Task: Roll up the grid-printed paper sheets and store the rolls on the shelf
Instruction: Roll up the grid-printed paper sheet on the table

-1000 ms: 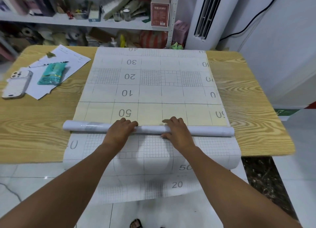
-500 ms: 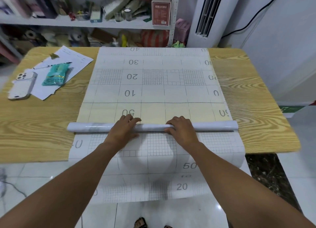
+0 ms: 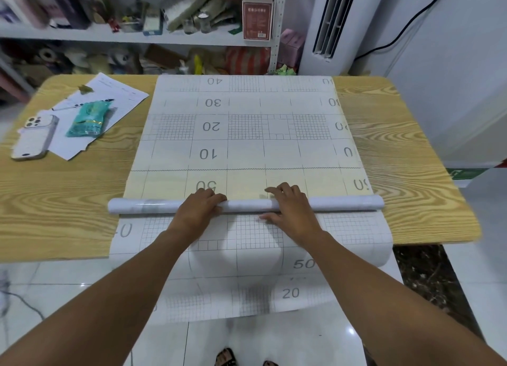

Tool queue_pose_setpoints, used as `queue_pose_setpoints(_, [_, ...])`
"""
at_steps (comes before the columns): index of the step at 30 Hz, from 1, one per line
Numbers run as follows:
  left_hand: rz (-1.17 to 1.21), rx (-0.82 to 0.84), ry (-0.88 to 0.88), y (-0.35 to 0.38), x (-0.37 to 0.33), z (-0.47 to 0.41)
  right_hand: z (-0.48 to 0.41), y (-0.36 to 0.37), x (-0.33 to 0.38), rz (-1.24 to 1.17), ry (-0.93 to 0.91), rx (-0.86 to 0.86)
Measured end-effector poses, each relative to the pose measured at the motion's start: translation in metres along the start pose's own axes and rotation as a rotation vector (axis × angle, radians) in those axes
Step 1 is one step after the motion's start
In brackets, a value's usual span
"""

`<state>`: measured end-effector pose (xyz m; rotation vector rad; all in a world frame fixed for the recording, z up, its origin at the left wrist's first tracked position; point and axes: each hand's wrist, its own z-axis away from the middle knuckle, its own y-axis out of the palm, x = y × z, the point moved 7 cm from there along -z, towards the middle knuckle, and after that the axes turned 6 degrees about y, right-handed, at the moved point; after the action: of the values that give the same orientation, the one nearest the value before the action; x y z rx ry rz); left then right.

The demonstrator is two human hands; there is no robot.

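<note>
Both arms reach forward from the bottom of my view, forearms angling inward over the counter (image 3: 55, 201). I note the left hand (image 3: 199, 208) palm-down on the paper roll (image 3: 153, 205), fingers curled over its far side. The right hand (image 3: 292, 208) sits near it, fingers draped across the roll, thumb stretched along the near side. Both hands grip the roll. It lies crosswise on the grid-printed sheet (image 3: 247, 135), near the counter's front edge, and the sheet's near end hangs over that edge. A phone (image 3: 35, 136) and teal packet (image 3: 89, 119) lie far left. The shelf (image 3: 137, 34) stands behind.
</note>
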<state>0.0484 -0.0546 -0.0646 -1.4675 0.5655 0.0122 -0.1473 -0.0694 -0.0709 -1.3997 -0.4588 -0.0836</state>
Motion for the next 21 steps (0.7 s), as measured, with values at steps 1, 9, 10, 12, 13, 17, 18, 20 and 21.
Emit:
queue_pose_setpoints(1, [-0.035,-0.013,0.032,-0.001,-0.001,-0.001,0.000,0.000,0.000,-0.011,0.002,-0.001])
queue_pose_setpoints(9, [-0.222,0.019,0.111,0.003,-0.001,0.003,0.001,-0.009,-0.002,-0.117,0.027,-0.050])
queue_pose_setpoints(10, [-0.227,0.030,0.103,0.005,0.000,0.003,0.000,-0.009,-0.002,-0.117,0.028,-0.047])
queue_pose_setpoints(12, [-0.194,0.049,0.075,0.007,0.003,0.000,0.000,-0.010,-0.002,-0.119,0.035,-0.044])
queue_pose_setpoints(13, [-0.168,0.063,0.061,0.007,0.003,-0.001,0.000,-0.011,-0.002,-0.118,0.041,-0.043])
queue_pose_setpoints(17, [-0.104,0.086,0.048,0.004,0.000,-0.001,-0.003,-0.008,-0.004,-0.070,0.048,-0.032])
queue_pose_setpoints(18, [-0.074,0.073,0.030,0.002,0.001,0.000,-0.003,-0.007,-0.004,-0.060,0.051,-0.031])
queue_pose_setpoints(20, [-0.029,0.049,-0.030,0.000,0.005,0.002,-0.004,-0.007,-0.003,-0.022,0.050,-0.037])
queue_pose_setpoints(21, [-0.025,0.052,-0.050,0.000,0.006,0.003,-0.004,-0.007,-0.003,0.005,0.048,-0.040])
